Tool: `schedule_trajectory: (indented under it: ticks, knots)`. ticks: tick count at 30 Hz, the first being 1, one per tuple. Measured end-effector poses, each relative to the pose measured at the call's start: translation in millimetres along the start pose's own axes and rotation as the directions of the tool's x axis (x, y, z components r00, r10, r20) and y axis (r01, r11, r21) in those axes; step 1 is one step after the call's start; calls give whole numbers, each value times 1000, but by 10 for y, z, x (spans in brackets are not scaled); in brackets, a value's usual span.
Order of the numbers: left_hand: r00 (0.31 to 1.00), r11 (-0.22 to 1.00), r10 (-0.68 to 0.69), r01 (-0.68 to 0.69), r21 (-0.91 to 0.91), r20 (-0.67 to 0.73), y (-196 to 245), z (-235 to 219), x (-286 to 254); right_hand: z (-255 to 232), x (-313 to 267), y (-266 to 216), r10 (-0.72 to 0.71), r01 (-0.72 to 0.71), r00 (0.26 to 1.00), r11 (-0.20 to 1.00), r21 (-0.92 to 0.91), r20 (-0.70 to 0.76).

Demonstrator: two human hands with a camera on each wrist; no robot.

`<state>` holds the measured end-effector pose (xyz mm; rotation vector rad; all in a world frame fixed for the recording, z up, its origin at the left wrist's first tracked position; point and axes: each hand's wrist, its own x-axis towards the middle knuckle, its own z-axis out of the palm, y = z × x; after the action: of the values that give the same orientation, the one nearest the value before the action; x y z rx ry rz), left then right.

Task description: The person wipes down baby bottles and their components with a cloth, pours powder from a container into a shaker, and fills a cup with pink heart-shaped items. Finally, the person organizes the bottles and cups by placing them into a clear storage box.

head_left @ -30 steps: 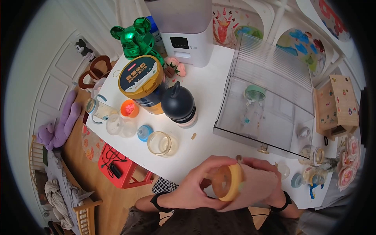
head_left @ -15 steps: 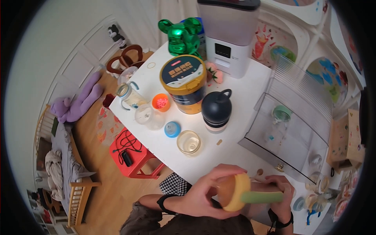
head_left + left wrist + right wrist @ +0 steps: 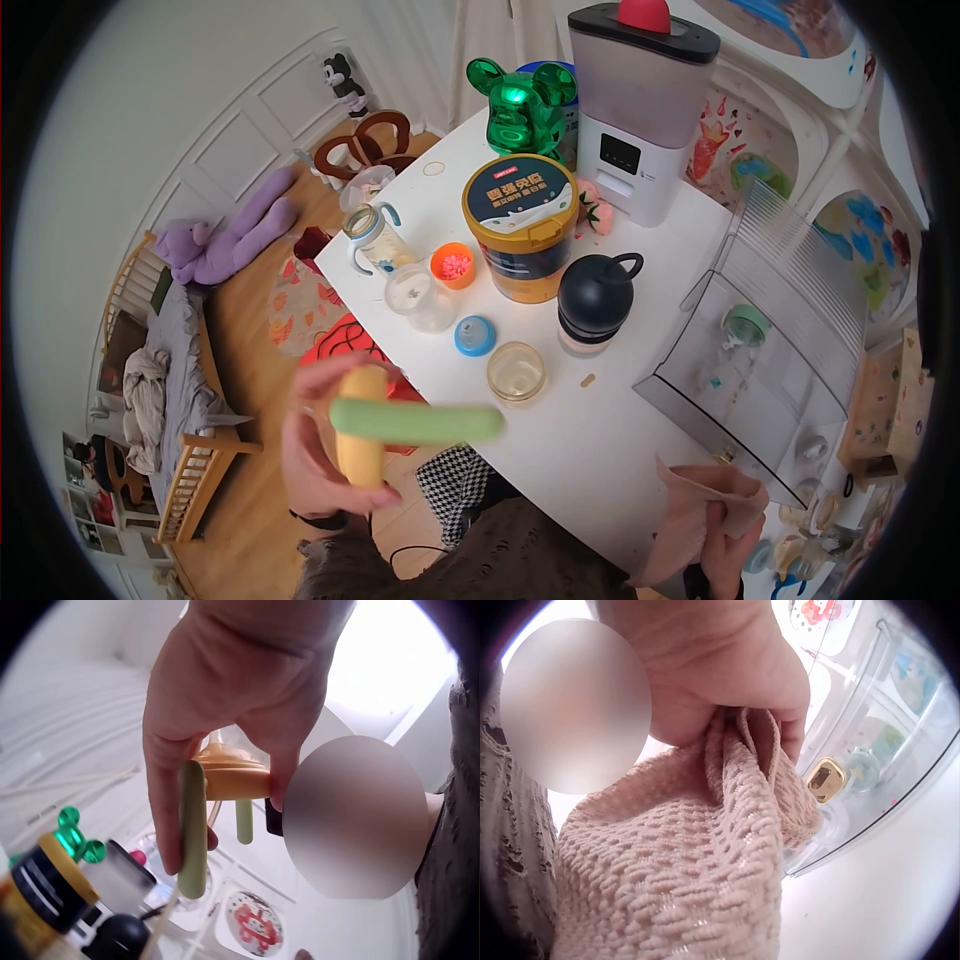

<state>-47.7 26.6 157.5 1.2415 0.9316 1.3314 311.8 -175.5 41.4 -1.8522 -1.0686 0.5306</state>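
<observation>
Off the table's (image 3: 560,470) left side, the L hand (image 3: 308,450) is holding a yellow bottle top (image 3: 360,465) w/ green handles — thumb and fingers are pinching its rim from opposite sides, and it's overlapping the red stool (image 3: 345,342) in the head view. Over by the near edge, the R hand (image 3: 735,545) is clutching a pink cloth (image 3: 680,530), which is bunching up at the fingers nr the clear box (image 3: 690,425). A glass jar (image 3: 497,388) is standing btwn the bottle top & black bottle (image 3: 596,293), w/ a blue cap (image 3: 475,336) sitting just beside the jar.
</observation>
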Motion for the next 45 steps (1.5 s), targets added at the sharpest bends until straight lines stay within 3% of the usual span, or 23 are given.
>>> schedule_trajectory:
  ticks: [4,6,9,11,13,15,17,21,23,25,29,35,39,42,44,45]
  knots:
    - [998,989,-30,38,140,-58,-36,-233,170,24,31,-6,-68,68,997,998,-18,-26]
    - [1000,912,13,-17,410,14,-208,-357,258,11,60,-4,-58,58,998,998,-11,13]
    - [988,882,-97,31,471,118,-350,-344,337,19,76,8,-42,42,998,999,-10,42]
    - [993,856,-47,-14,517,106,-562,-360,371,23,60,18,-34,35,999,999,-14,33]
    - [949,590,149,-310,746,277,-710,-363,421,34,46,15,-9,9,1000,1000,-15,-4]
    - [945,605,168,-325,727,282,-873,-348,451,46,56,-21,11,-11,1000,1000,0,1]
    - [953,497,131,-303,813,274,-956,-296,453,44,57,-21,33,-33,999,999,15,6]
    - [954,524,118,-296,799,277,-1181,-250,466,37,56,-2,28,-28,999,1000,-1,23]
    - [940,510,131,-337,792,315,-1291,-247,482,52,53,6,32,-32,999,999,5,27]
    - [907,403,102,-413,817,408,-1365,-244,485,82,30,55,-2,2,999,1000,-10,-38]
    - [867,379,61,-478,792,494,-1376,-174,532,80,14,82,-42,39,998,997,-67,-42]
    - [824,253,25,-553,794,566,-1431,-100,619,148,129,-133,19,-20,1000,999,44,5]
    - [840,326,35,-522,788,542,-1420,1,622,152,172,-208,-63,66,998,990,-122,29]
    - [840,307,45,-527,793,541,-1403,56,639,149,193,-235,-100,107,994,980,-169,49]
    - [851,243,-46,-498,832,523,-1381,90,644,110,174,-280,-116,122,992,975,-187,43]
    - [841,256,-44,-512,820,539,-1408,92,651,90,156,-328,-220,224,974,921,-318,50]
